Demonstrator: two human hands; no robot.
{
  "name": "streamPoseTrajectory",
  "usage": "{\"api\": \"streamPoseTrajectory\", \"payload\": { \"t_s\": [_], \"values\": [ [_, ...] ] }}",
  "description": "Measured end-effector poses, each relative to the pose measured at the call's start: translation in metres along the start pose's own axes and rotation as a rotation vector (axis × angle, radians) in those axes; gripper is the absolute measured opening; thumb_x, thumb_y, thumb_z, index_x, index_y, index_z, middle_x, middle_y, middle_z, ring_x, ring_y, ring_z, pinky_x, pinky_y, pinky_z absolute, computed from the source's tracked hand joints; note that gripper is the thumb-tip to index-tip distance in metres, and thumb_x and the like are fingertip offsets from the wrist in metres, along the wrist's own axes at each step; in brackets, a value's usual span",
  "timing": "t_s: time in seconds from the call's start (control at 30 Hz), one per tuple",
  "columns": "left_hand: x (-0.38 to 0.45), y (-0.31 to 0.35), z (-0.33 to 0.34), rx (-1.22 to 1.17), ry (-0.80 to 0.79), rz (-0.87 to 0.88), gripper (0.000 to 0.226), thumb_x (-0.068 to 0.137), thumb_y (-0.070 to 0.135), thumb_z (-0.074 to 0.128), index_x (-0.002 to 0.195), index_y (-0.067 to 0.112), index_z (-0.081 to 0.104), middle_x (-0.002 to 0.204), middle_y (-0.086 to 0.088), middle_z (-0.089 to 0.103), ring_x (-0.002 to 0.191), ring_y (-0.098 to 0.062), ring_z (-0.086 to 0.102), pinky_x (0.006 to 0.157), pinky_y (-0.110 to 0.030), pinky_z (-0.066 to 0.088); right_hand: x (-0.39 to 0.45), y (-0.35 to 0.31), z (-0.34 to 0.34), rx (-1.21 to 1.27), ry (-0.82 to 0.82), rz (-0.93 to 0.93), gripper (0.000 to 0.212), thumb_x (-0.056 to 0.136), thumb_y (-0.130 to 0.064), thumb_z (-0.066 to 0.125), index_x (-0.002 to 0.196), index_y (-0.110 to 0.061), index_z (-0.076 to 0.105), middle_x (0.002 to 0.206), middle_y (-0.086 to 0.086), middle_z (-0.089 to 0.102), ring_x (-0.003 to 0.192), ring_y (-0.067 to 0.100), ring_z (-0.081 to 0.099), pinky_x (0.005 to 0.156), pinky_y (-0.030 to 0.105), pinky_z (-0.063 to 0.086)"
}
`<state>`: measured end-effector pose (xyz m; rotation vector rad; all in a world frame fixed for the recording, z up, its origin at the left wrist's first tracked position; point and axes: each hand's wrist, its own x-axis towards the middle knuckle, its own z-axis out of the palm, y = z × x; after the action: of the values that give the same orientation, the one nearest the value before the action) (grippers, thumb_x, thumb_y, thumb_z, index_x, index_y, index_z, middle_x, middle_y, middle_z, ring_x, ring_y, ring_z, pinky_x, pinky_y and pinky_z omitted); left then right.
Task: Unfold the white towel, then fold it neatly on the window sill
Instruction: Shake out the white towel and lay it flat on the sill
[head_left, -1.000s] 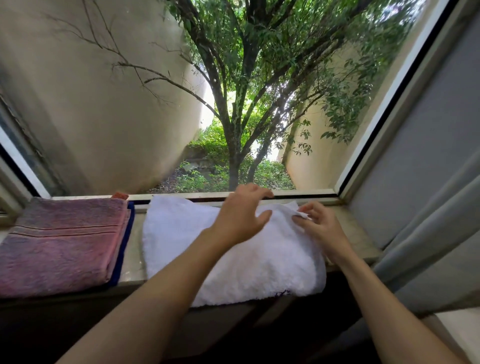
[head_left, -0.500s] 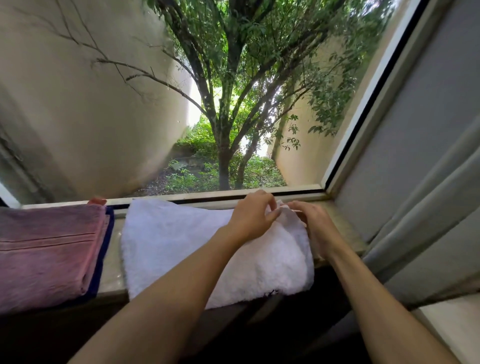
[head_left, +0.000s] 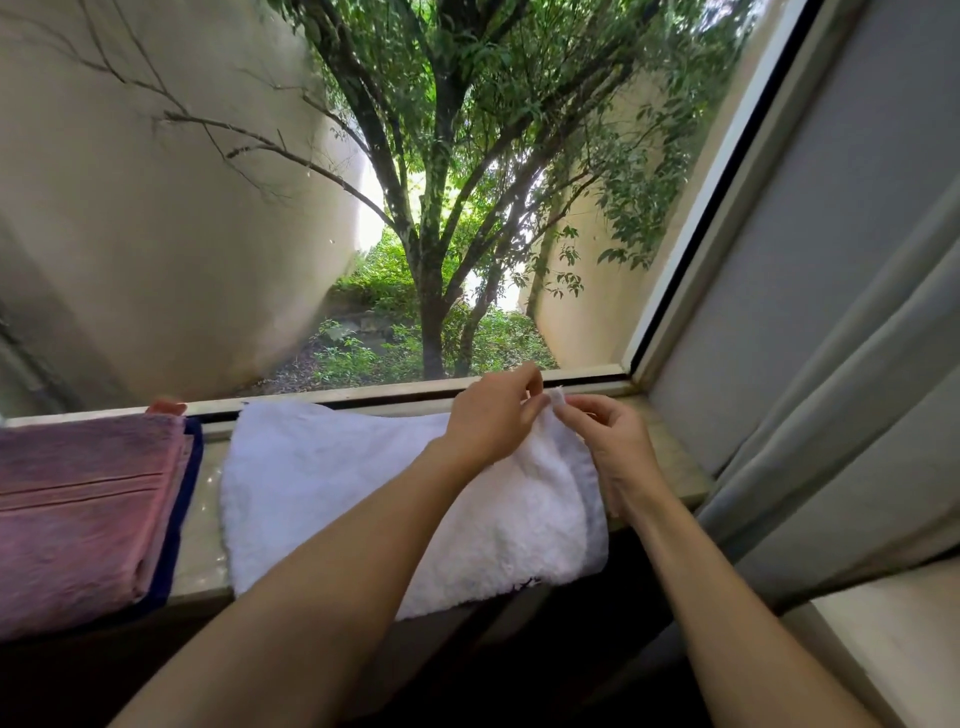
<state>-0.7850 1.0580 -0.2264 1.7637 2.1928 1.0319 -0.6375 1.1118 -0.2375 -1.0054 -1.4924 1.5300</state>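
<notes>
White towel (head_left: 363, 499) lies folded on the window sill (head_left: 200, 530), lower centre of frame, front edge hanging a bit over the sill's lip. Its far right corner is lifted, w/ both hands meeting there, just under the window frame. Left hand (head_left: 493, 415) comes over the towel from lower left & pinches the corner btwn thumb and fingers. Right hand (head_left: 613, 447) sits at the towel's right edge, fingers curled, pinching the same raised corner from the other side. Hands nearly touching. Lower left: pink towel (head_left: 78, 509) stacked on a dark blue one (head_left: 179, 525), just beside the white one, sill showing btwn. Grey curtain (head_left: 831, 415) at right.
</notes>
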Motion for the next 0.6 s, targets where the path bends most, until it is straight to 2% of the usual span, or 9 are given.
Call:
{"api": "streamPoseTrajectory", "payload": {
  "t_s": [0.07, 0.13, 0.23, 0.33, 0.4, 0.47, 0.53, 0.6],
  "values": [
    [0.0, 0.0, 0.003, 0.007, -0.01, 0.013, 0.016, 0.096, 0.037, 0.052, 0.098, 0.02, 0.054, 0.093, -0.003, 0.067, 0.086, -0.025, 0.061, 0.065, -0.036, 0.046, 0.001, 0.001, 0.003, -0.071, 0.044, -0.039, 0.014, 0.078, -0.026, 0.08, 0.085, -0.016, 0.074, 0.088, 0.009, 0.075, 0.088, 0.023, 0.07, 0.079, 0.036, 0.056],
    [-0.002, -0.002, 0.003, 0.0, -0.029, 0.021, 0.017, 0.095, 0.037, 0.052, 0.098, 0.02, 0.054, 0.095, -0.002, 0.066, 0.089, -0.025, 0.059, 0.065, -0.034, 0.042, 0.002, 0.0, 0.004, -0.133, 0.096, -0.066, 0.006, 0.082, -0.018, 0.076, 0.081, -0.016, 0.07, 0.083, 0.007, 0.073, 0.083, 0.02, 0.067, 0.076, 0.032, 0.055],
    [-0.003, -0.011, -0.001, -0.026, -0.086, 0.008, 0.017, 0.094, 0.037, 0.054, 0.098, 0.02, 0.055, 0.095, -0.004, 0.066, 0.09, -0.025, 0.057, 0.071, -0.037, 0.046, 0.004, -0.006, 0.005, -0.136, 0.138, -0.03, 0.011, 0.083, -0.007, 0.072, 0.077, -0.013, 0.064, 0.076, 0.005, 0.067, 0.076, 0.018, 0.062, 0.068, 0.028, 0.051],
    [-0.003, -0.016, -0.005, -0.116, -0.127, 0.022, 0.01, 0.093, 0.025, 0.056, 0.092, 0.015, 0.057, 0.087, -0.006, 0.064, 0.084, -0.028, 0.057, 0.074, -0.042, 0.049, 0.003, -0.014, 0.004, 0.045, -0.028, 0.155, 0.013, 0.083, -0.001, 0.07, 0.08, -0.009, 0.06, 0.075, 0.008, 0.066, 0.069, 0.019, 0.064, 0.062, 0.028, 0.053],
    [-0.002, -0.015, -0.009, -0.203, -0.15, 0.015, 0.005, 0.091, 0.013, 0.055, 0.091, 0.01, 0.059, 0.083, -0.007, 0.063, 0.081, -0.028, 0.058, 0.072, -0.039, 0.047, 0.003, -0.019, 0.002, 0.003, -0.168, 0.228, 0.015, 0.082, 0.0, 0.07, 0.078, -0.011, 0.06, 0.069, 0.003, 0.067, 0.062, 0.014, 0.065, 0.054, 0.025, 0.051],
    [0.001, -0.012, -0.013, -0.237, -0.156, 0.001, 0.008, 0.091, 0.01, 0.054, 0.094, 0.007, 0.061, 0.086, -0.008, 0.064, 0.084, -0.027, 0.061, 0.071, -0.036, 0.047, 0.007, -0.023, 0.001, -0.073, -0.184, 0.206, 0.019, 0.081, 0.001, 0.071, 0.074, -0.014, 0.062, 0.069, 0.0, 0.065, 0.065, 0.015, 0.062, 0.059, 0.028, 0.049],
    [0.002, -0.009, -0.015, -0.254, -0.149, 0.007, 0.008, 0.091, 0.01, 0.055, 0.094, 0.009, 0.062, 0.088, -0.007, 0.066, 0.085, -0.023, 0.062, 0.072, -0.032, 0.049, 0.009, -0.025, 0.0, -0.107, -0.116, 0.144, 0.019, 0.081, 0.004, 0.069, 0.074, -0.013, 0.062, 0.071, 0.002, 0.064, 0.072, 0.018, 0.061, 0.068, 0.033, 0.047],
    [0.002, -0.008, -0.017, -0.258, -0.151, 0.027, 0.011, 0.089, 0.01, 0.055, 0.098, 0.011, 0.062, 0.087, -0.004, 0.065, 0.083, -0.02, 0.061, 0.07, -0.028, 0.047, 0.009, -0.024, 0.001, -0.128, -0.063, 0.069, 0.019, 0.081, 0.005, 0.068, 0.074, -0.011, 0.061, 0.072, 0.005, 0.064, 0.074, 0.02, 0.06, 0.068, 0.034, 0.047]
  ]
}}
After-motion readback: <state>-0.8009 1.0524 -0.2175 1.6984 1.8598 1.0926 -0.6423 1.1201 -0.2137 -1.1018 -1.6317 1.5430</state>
